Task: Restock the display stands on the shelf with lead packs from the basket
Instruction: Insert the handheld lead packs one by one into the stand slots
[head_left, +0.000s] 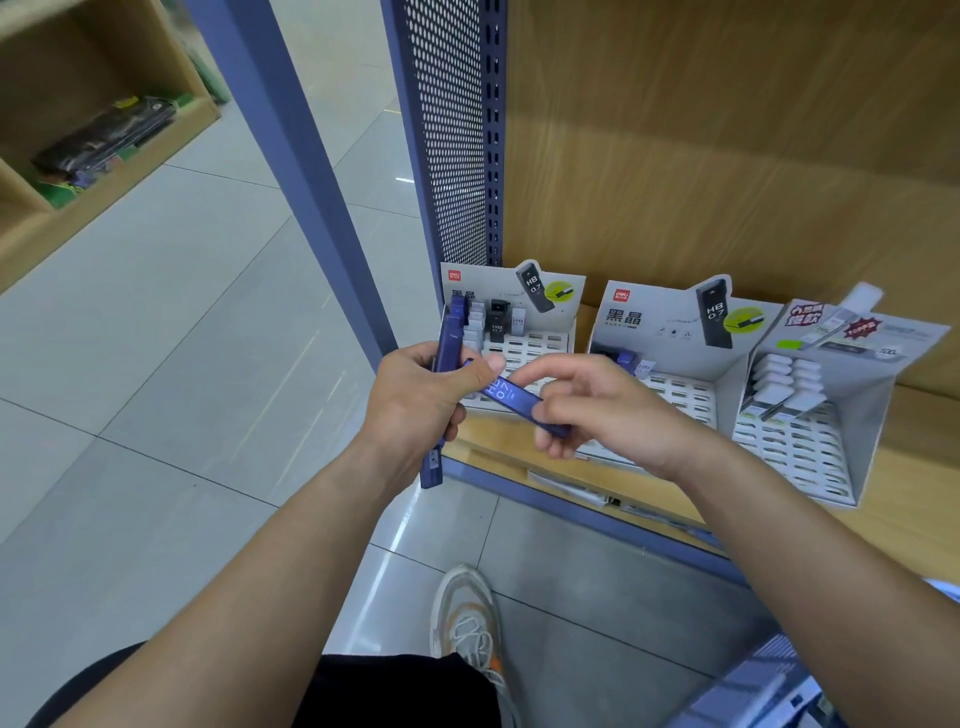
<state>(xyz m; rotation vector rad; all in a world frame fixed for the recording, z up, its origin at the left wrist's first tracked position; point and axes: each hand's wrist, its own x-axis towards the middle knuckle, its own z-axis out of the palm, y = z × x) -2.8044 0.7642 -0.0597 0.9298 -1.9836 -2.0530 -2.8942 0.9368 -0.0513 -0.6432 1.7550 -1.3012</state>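
My left hand grips a bundle of blue lead packs held upright in front of the shelf edge. My right hand pinches one blue lead pack marked HB 0.7, lying slantwise between both hands; my left thumb rests on its upper end. Behind them on the wooden shelf stands the left display stand with a few black, white and blue packs in its back rows. The middle display stand holds a blue and a white pack. The basket shows at the bottom right corner.
A third display stand with white packs sits at the right of the shelf. A blue perforated upright bounds the shelf on the left. Grey tiled floor and my shoe lie below. A wooden cubby shelf with dark goods stands far left.
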